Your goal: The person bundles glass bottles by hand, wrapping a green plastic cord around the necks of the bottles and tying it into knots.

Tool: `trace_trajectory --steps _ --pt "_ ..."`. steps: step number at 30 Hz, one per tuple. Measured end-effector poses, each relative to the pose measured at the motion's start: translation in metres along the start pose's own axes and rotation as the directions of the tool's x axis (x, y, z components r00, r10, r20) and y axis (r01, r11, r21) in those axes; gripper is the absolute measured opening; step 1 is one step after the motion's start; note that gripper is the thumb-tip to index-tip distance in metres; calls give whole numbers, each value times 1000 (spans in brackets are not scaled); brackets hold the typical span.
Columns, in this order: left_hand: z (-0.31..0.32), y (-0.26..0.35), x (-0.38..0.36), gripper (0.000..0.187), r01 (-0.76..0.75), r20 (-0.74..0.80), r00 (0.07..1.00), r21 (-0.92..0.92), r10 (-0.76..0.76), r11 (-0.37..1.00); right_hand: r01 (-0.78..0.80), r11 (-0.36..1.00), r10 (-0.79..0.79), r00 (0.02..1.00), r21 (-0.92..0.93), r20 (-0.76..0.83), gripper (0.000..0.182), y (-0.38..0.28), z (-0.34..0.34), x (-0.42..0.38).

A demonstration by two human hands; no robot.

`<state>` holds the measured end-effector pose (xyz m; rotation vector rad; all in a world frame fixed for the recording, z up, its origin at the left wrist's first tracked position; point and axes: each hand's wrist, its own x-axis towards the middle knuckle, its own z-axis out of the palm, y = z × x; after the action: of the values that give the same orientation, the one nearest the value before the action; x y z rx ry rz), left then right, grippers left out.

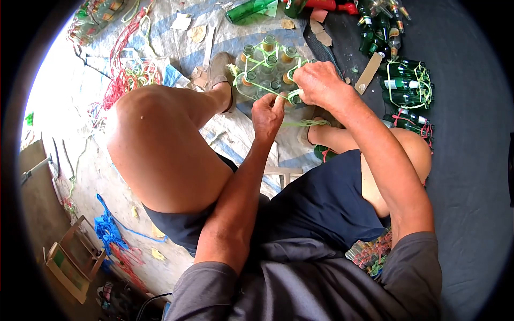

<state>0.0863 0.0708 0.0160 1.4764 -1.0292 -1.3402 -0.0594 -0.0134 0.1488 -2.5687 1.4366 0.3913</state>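
Near the right edge of the blue-and-white sheet (pixel 187 53), between the person's feet:
- The clear bottles (pixel 270 61) stand in a tight cluster, long axes upright, mouths pointing up.
- Pale green cord (pixel 234 70) runs around and across their necks, with loose ends at the cluster's left side.
- The left hand (pixel 267 115) is at the cluster's near side, thumb and forefinger pinched together on the cord.
- The right hand (pixel 321 84) is just beside it, fingers curled in at the cord by the near right necks; their exact grip cannot be told.
- The left shoe (pixel 220 73) rests just left of the cluster.
- Beyond the cluster, toward the sheet's far edge, a green bottle (pixel 247 12) lies on its side, its long axis running left to right.
- Right of the hands, a cardboard strip (pixel 369 74) slants away, and past it lies a bundle of green bottles (pixel 408 84) tied with pale cord, long axes roughly left to right.
- Red strands (pixel 124 59) lie heaped at left; blue strands (pixel 109 230) lie nearer the person.
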Motion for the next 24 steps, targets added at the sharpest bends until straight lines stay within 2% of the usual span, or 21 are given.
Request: trace_trajectory --steps 5,8,11,17,24 --pt "2 0 -2 31 4 11 1000 -73 -3 997 -26 999 27 999 -25 45 19 0 -9 3" --pt "1 -2 -2 25 3 11 1000 -80 -2 997 45 995 -35 994 89 -105 14 10 -2 -1" --pt "2 -4 -4 20 24 19 1000 -89 -22 996 33 997 -28 997 65 -72 14 13 -5 2" --pt "5 -12 -3 17 0 -1 1000 -87 0 996 25 999 -17 985 46 -169 15 24 8 6" --pt "7 -12 -5 16 -21 -26 999 -53 20 998 11 1000 -11 983 -1 -182 11 30 16 14"
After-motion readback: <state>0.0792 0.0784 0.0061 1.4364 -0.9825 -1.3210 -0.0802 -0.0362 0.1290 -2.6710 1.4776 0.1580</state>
